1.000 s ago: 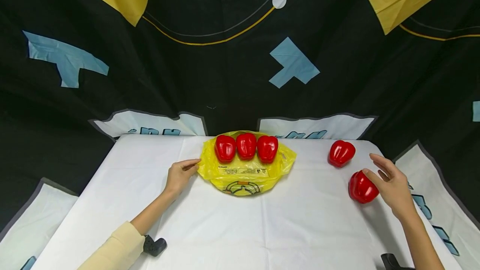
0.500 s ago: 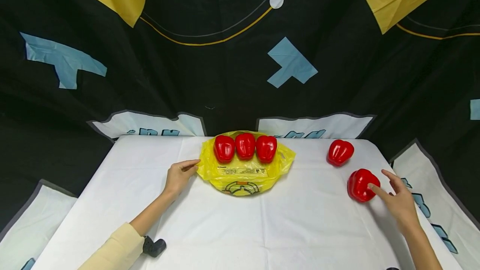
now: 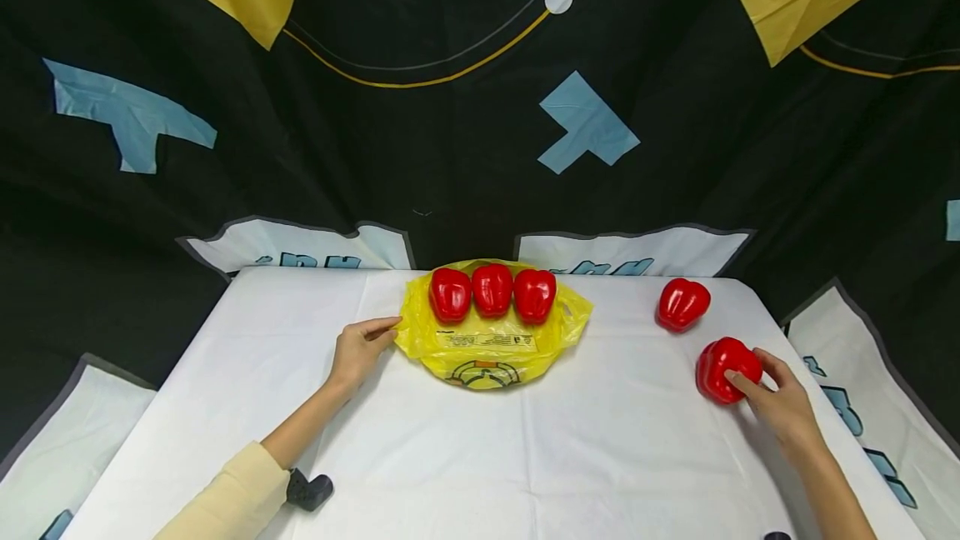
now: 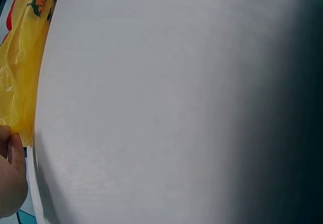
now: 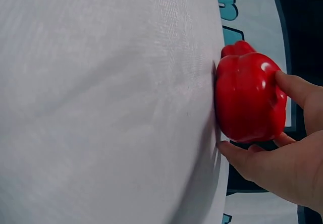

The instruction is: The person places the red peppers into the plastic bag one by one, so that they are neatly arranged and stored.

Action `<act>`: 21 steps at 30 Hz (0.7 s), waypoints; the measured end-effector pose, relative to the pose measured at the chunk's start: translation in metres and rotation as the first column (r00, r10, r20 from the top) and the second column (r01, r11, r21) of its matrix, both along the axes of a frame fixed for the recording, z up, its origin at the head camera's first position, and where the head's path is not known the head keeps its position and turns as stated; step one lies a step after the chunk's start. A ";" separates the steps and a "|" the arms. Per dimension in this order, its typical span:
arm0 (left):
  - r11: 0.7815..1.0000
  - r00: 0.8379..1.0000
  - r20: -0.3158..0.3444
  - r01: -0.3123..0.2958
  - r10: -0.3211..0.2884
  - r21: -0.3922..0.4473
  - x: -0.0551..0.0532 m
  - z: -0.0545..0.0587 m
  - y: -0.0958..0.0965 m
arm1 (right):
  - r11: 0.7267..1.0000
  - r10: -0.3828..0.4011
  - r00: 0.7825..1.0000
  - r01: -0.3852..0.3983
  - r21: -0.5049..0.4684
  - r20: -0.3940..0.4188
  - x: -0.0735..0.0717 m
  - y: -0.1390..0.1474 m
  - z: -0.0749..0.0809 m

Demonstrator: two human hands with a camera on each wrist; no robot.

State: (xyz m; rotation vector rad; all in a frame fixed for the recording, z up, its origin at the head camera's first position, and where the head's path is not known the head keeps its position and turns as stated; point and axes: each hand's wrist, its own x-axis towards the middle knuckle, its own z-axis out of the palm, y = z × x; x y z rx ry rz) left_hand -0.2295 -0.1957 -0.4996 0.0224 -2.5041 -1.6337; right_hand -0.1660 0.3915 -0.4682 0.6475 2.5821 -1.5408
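My left hand (image 3: 362, 357) pinches the left edge of a yellow plastic bag (image 3: 480, 342) lying flat on the table; the left wrist view shows thumb and fingers at the bag's corner (image 4: 17, 118). Three red bell peppers (image 3: 492, 291) sit in a row on the bag's far half. On the right, my right hand (image 3: 783, 402) grips another red bell pepper (image 3: 724, 370), thumb on its near side and fingers round its right side. In the right wrist view this pepper (image 5: 250, 98) rests at the cloth, held between thumb and fingers.
One more red bell pepper (image 3: 682, 305) lies behind the gripped one, near the back right corner. A white cloth covers the table (image 3: 465, 457). A black curtain (image 3: 420, 157) with yellow and blue patches hangs behind it. A black strap piece (image 3: 309, 491) sits by the left wrist.
My right hand has drawn back off the top of the near pepper, then moved in from the right and taken hold of it. The left hand and the bag stay put.
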 end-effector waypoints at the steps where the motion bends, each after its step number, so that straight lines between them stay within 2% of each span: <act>1: 1.000 1.000 -0.002 0.001 -0.001 -0.003 0.000 0.000 0.000 | 1.000 0.009 1.000 -0.009 -0.008 0.000 0.000 0.000 0.000; 9: 1.000 1.000 -0.014 0.009 -0.009 -0.018 -0.002 -0.001 0.000 | 0.997 0.045 0.999 -0.047 -0.063 -0.028 0.001 -0.002 -0.001; 14: 1.000 1.000 -0.016 0.013 -0.014 -0.013 -0.002 -0.001 0.001 | 0.997 0.053 0.996 -0.057 -0.053 -0.066 0.001 -0.006 0.000; 21: 1.000 1.000 -0.011 0.012 -0.012 0.000 -0.001 -0.001 0.001 | 0.988 0.153 0.978 -0.157 -0.016 -0.139 -0.001 -0.026 0.015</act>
